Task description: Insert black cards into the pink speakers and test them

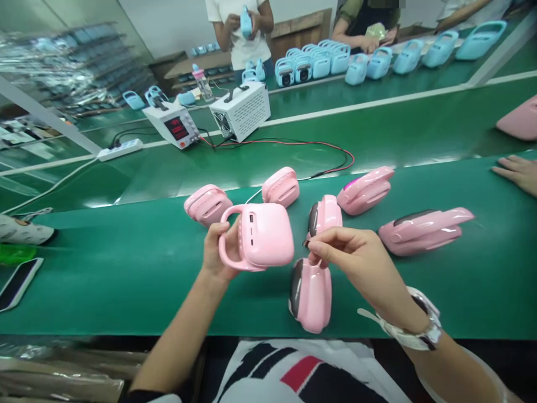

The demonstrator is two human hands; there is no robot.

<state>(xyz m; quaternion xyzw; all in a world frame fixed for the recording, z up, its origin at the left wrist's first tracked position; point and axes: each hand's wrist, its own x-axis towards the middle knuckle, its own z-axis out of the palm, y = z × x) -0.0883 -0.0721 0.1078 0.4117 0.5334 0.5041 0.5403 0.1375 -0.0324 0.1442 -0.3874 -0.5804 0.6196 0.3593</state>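
Note:
My left hand (215,252) is wrapped round the handle of a pink casing (272,235) that looks like a portable speaker. Its face with a USB port and small slots is turned up toward me. To the right of it, my right hand (352,254) pinches a small dark piece (306,243), too small to name, between thumb and fingertips. Directly beneath those fingers stands a pink speaker with a dark front (316,296). Just behind is another pink speaker (329,215), partly hidden by my hand.
More pink speakers stand behind (207,202) and to the right (423,229). Red and black leads (327,144) run from a power supply (176,126). A phone (19,282) lies left. A co-worker's hand (518,172) rests at right. Blue units (321,61) line the far bench.

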